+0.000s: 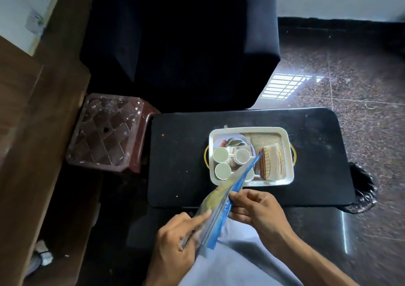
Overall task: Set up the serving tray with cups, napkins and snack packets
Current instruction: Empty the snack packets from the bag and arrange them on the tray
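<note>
Cups (220, 154), napkins (272, 153) on tray (289, 177). Snack packets (219, 216) not yet placed: my left hand (173, 248) grips them, right hand (256, 211) pinches edge.

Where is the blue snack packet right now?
In the head view's lower centre, the blue snack packet is held between the left hand and right hand, its far tip crossing the white tray's near edge.

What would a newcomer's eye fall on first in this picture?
The blue snack packets, held between the left hand and right hand in the foreground, stand out first. Behind them, a white tray on the black table carries white cups on its left side and napkins on its right.
</note>
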Tool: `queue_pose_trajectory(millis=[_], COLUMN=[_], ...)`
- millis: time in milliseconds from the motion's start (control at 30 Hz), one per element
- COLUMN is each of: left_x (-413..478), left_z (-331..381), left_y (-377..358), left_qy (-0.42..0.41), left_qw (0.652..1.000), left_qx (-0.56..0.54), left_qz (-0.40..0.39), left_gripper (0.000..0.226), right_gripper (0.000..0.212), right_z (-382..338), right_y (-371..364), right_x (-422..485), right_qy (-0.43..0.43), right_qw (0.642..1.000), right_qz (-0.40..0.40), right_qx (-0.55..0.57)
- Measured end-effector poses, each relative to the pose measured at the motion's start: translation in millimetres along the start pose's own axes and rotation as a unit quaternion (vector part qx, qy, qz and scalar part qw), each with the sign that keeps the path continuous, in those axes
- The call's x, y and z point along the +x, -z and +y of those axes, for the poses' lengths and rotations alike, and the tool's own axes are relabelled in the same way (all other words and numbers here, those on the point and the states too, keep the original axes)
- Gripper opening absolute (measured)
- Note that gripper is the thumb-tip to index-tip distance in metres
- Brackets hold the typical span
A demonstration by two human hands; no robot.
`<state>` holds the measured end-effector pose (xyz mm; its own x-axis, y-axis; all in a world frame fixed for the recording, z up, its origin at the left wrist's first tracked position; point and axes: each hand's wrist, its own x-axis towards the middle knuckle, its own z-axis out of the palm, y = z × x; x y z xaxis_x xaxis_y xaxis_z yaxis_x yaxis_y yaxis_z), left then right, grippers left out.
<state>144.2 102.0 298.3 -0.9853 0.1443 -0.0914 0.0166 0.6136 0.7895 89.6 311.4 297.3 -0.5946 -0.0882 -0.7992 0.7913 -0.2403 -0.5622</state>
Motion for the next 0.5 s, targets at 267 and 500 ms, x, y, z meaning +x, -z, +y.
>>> queue_pose_trajectory(millis=[267,500], left_x=[17.6,28.1], left_z=[35.7,75.9], left_y=[-0.7,-15.7], left_qy=[0.198,0.144], left_qw=[0.937,0.956], left_qx=[-0.288,-0.256], left_qz=[0.01,0.025], left_gripper=[0.033,0.034], right_gripper=[0.028,0.008], right_z=[2.0,-9.4], right_y=[-6.8,-13.3], right_x=[-40.9,-68.1], right_qy=[0.172,0.308], right_qw=[0.978,0.901], right_qz=[-0.004,0.012], right_qx=[-0.118,-0.305])
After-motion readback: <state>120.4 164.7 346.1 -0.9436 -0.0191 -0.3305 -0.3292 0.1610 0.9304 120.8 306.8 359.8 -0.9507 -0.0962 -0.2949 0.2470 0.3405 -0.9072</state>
